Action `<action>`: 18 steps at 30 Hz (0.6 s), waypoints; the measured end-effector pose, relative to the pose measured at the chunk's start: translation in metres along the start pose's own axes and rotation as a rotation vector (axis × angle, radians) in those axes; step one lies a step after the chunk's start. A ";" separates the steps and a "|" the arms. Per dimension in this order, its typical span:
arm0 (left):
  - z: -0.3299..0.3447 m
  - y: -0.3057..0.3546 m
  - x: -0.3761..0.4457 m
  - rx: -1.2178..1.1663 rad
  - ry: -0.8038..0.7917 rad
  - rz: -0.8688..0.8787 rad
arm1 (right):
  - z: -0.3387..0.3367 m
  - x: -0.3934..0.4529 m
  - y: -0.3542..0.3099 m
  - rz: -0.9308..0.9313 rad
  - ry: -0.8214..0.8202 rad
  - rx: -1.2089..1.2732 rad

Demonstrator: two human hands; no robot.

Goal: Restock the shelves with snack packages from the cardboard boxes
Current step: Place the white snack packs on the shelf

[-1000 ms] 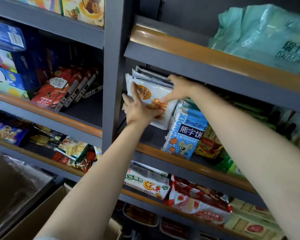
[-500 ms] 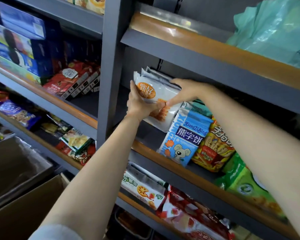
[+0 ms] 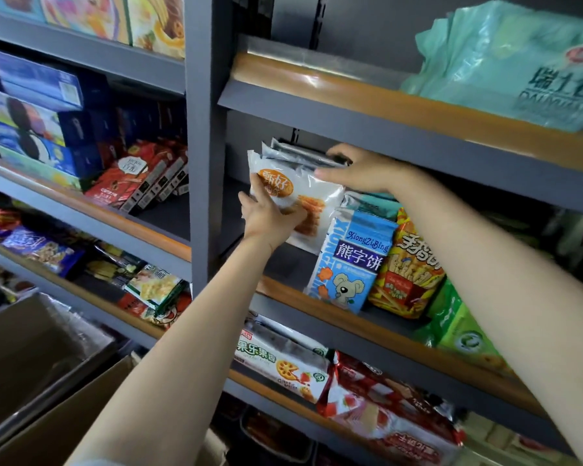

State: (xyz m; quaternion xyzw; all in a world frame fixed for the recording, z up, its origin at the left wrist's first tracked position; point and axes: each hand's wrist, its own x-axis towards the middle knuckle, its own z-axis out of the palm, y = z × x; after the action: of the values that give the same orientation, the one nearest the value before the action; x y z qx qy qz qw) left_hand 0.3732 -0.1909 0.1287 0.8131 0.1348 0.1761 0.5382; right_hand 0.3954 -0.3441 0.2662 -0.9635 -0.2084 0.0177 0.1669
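- My left hand [image 3: 266,215] is up against the front of a white plastic snack packet with an orange round label [image 3: 292,196], fingers curled across its lower face and thumb up its left side, gripping it.
- That white packet stands tilted at the left end of the grey metal shelf with a wooden front edge [image 3: 317,309], the front one of a row of like silver-white packets [image 3: 293,154] ranked behind it.
- My right hand [image 3: 360,171] reaches over the top of that row; the thumb lies flat along the top edge of the front packet and the fingers curl down behind the packets, so I cannot tell how far they close.
- Just to the right of the white packet, touching it, stands a blue and white biscuit bag with a cartoon mouse [image 3: 350,264].
- Next along is a yellow and red bag printed with stick biscuits [image 3: 408,270], then a green bag [image 3: 458,327] partly hidden by my right forearm.
- On the shelf above lies a pale green plastic bag with dark lettering [image 3: 519,62].
- On the shelf below I see a white packet with orange flower-shaped biscuits [image 3: 283,364] beside red and white wafer packets [image 3: 384,415].
- In the left bay there are blue biscuit boxes [image 3: 41,129] stacked up, with red flat cartons [image 3: 135,179] leaning beside them.
- An open brown cardboard box [image 3: 31,358] sits low on the left, lined with clear plastic film.
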 end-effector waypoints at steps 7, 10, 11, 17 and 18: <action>-0.016 0.019 -0.049 -0.214 -0.108 0.097 | 0.028 -0.083 0.004 -0.019 0.383 0.148; -0.018 0.016 -0.070 -0.339 -0.237 0.116 | 0.058 -0.131 0.005 0.003 0.761 0.224; -0.019 0.014 -0.076 -0.364 -0.296 0.114 | 0.068 -0.143 0.007 0.037 0.856 0.251; -0.022 -0.007 -0.081 -0.168 -0.569 0.263 | 0.118 -0.167 0.011 0.361 0.634 0.294; -0.022 -0.008 -0.080 -0.123 -0.583 0.293 | 0.124 -0.166 0.008 0.363 0.571 0.268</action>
State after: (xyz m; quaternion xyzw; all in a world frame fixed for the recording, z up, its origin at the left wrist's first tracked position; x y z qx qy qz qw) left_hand 0.2915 -0.2021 0.1177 0.8060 -0.1543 0.0191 0.5711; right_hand 0.2339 -0.3802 0.1410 -0.9206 0.0254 -0.1955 0.3371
